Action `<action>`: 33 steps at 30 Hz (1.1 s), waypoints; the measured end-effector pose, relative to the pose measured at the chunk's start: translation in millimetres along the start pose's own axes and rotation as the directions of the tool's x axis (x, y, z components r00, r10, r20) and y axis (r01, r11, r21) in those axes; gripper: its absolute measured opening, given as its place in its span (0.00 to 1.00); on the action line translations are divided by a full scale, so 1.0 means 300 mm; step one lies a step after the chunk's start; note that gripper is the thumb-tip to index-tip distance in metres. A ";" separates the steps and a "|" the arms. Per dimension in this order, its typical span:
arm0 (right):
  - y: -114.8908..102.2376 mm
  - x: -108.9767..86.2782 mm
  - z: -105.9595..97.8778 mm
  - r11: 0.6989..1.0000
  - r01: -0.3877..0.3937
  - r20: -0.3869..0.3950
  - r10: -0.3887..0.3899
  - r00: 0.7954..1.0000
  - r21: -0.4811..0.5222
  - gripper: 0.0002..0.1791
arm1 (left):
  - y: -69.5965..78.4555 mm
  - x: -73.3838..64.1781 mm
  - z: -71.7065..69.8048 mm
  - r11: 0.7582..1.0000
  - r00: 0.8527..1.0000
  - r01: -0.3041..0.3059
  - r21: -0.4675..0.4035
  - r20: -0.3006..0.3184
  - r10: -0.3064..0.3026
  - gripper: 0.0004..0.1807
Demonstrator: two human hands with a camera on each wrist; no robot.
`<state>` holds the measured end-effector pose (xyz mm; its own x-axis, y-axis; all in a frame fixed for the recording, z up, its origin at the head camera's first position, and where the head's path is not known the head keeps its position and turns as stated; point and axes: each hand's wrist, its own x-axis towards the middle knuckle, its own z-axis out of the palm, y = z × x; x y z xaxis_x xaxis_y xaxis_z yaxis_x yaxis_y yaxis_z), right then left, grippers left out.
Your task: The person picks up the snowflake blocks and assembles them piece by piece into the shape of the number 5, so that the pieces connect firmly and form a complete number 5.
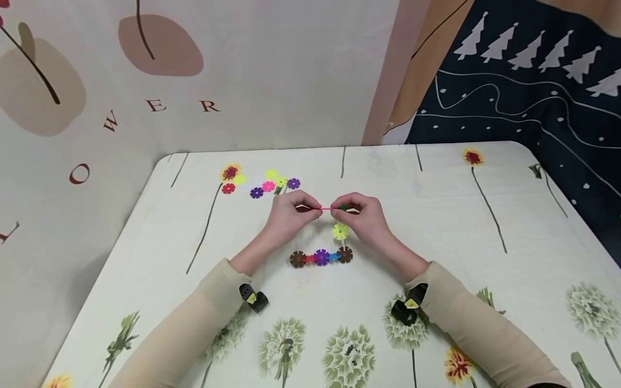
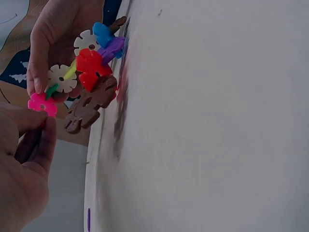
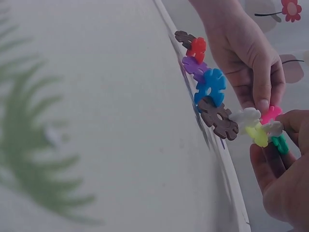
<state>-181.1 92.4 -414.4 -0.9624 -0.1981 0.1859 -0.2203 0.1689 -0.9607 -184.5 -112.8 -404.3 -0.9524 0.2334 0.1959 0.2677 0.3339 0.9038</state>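
Several notched, flower-shaped plastic discs are joined into a bent chain. Its lower row runs from a brown disc [image 1: 298, 259] through red [image 3: 197, 49], purple [image 1: 321, 257] and blue [image 3: 211, 87] to another brown disc [image 3: 218, 118]. From there white, yellow [image 1: 340, 231] and white discs lead up to a green disc [image 3: 280, 143]. My right hand [image 1: 366, 218] pinches the chain at this green end, fingertips partly hiding it. Opposite, my left hand [image 1: 290, 215] pinches a pink disc [image 2: 42, 104], seen edge-on in the head view. The pink disc meets the green one between both hands.
Loose discs lie at the back left of the table [image 1: 194, 302], among them red [image 1: 228, 188], purple [image 1: 256, 192], pink [image 1: 268, 186] and yellow ones. Printed flowers cover the tablecloth. A patterned curtain [image 1: 291, 70] hangs behind the table, with a dark cloth [image 1: 514, 97] at the right.
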 end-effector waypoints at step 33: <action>-0.008 -0.006 -0.023 0.996 -0.086 -0.009 0.086 0.996 -0.011 0.06 | -0.217 0.094 -0.405 0.860 0.939 0.326 0.393 -0.033 -0.342 0.19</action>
<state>-180.0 98.9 -411.1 -0.9791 -0.1745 0.1042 -0.1382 0.1956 -0.9709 -246.5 -238.9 -411.5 -0.9908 0.0753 -0.1125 -0.0236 0.7222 0.6913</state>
